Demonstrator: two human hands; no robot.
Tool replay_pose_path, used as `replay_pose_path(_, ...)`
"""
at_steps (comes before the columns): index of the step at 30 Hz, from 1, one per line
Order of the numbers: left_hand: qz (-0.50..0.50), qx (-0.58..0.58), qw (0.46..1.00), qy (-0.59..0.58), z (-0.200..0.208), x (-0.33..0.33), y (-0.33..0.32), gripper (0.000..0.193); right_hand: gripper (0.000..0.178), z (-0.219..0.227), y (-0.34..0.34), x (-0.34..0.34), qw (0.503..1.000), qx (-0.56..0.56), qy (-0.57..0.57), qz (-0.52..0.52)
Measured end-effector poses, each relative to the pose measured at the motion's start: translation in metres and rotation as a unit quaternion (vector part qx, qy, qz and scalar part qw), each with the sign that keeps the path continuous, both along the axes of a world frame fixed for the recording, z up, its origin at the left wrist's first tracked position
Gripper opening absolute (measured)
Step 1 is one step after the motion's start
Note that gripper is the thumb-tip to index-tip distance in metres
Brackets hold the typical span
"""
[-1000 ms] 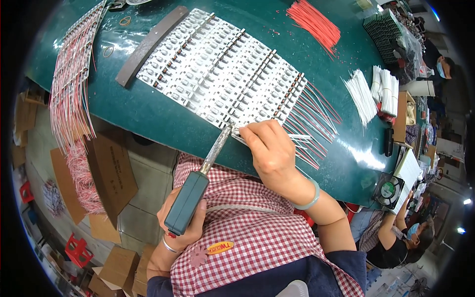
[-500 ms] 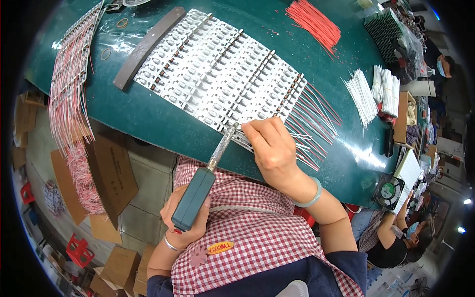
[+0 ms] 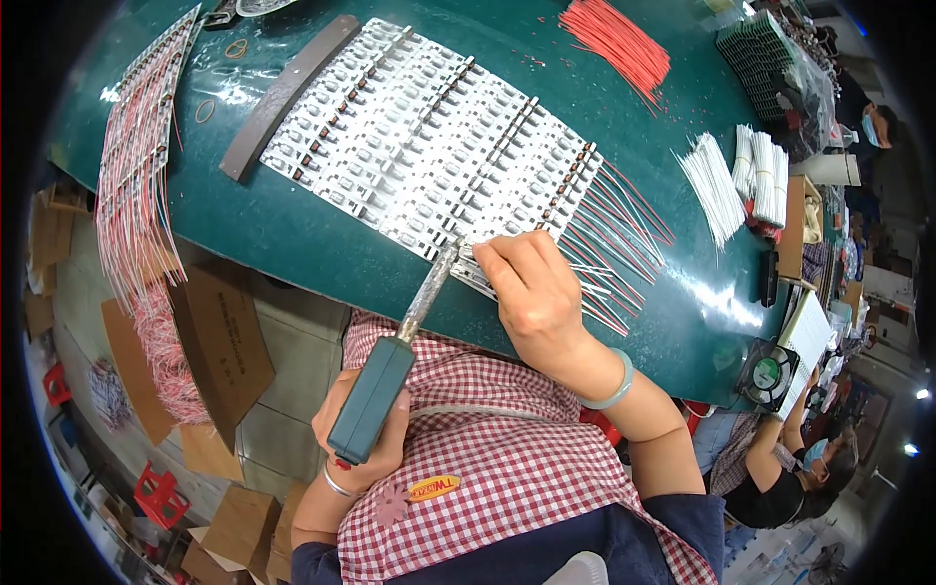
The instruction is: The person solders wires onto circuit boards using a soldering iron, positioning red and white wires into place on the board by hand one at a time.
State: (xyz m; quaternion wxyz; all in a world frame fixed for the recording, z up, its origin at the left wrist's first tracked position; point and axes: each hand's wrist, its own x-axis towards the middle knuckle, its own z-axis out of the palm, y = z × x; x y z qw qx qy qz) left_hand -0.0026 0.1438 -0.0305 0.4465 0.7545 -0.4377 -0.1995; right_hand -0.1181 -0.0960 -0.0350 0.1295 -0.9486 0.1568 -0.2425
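Left hand [image 3: 366, 429] clenched, right hand [image 3: 531, 292] pinching

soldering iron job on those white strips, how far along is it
Done: strips at the panel's right end already carry red and white wires. In hand: the left hand holds the soldering iron, tip at the near edge, where the right hand pinches. Left: loose red wires and white wires.

I see an electronics assembly workshop: a green workbench [image 3: 292, 234] covered in circuit strips [image 3: 429, 146], bundles of red wires [image 3: 614, 39], cardboard boxes [image 3: 224, 341] on the floor.
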Motion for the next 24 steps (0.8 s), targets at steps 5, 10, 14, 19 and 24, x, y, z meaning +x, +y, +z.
replay_pose_path(5, 0.016, 0.002, 0.999, 0.036, -0.004, 0.000, 0.004, 0.021, 0.037, 0.002, 0.002, 0.003, 1.000, 0.013, 0.000, -0.011)
replay_pose_path(10, 0.025, 0.004, 0.999, 0.035, -0.008, -0.002, 0.006, 0.023, 0.039, 0.009, 0.000, 0.002, 0.999, 0.039, -0.011, -0.017)
replay_pose_path(14, 0.020, 0.014, 0.998, 0.052, -0.006, -0.001, 0.001, 0.023, 0.039, 0.005, -0.007, 0.003, 0.999, 0.028, -0.027, -0.023)
replay_pose_path(19, -0.008, 0.004, 1.000, 0.005, 0.003, 0.005, -0.012, 0.021, 0.040, 0.000, -0.010, 0.003, 1.000, 0.013, -0.018, -0.017)
replay_pose_path(24, -0.002, -0.005, 1.000, 0.003, 0.009, 0.006, -0.023, 0.020, 0.040, 0.000, -0.012, 0.003, 1.000, -0.007, -0.007, 0.004)
